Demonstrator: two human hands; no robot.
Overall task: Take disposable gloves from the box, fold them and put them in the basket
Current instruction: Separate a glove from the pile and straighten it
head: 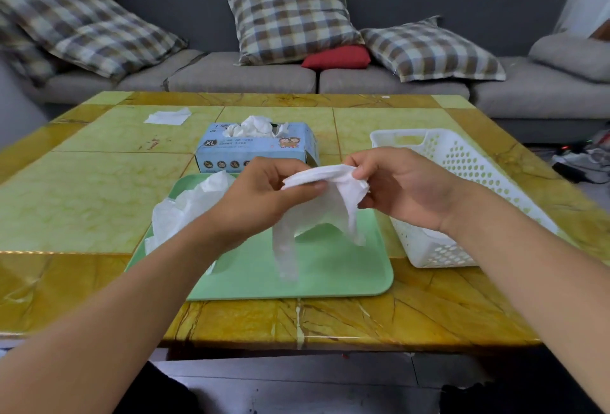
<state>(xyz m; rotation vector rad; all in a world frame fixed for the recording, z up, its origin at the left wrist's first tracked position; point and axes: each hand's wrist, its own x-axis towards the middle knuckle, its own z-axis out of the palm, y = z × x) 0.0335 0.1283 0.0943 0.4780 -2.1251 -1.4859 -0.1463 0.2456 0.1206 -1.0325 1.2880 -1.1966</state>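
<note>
Both hands pinching glove, forearm hiding basket interior, glove pile

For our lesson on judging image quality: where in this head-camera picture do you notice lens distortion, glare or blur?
Head view: wide-angle bending curves the table edges and stretches both forearms at the bottom corners; soft glare lies on the glossy tabletop's near-left edge; the glove between the left hand and right hand looks slightly soft; lighting is even, with faint shadows on the green tray.

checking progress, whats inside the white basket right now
The white basket shows mostly bare perforated floor; a white patch lies at its near end, under the right hand, whose forearm covers the rest.
</note>
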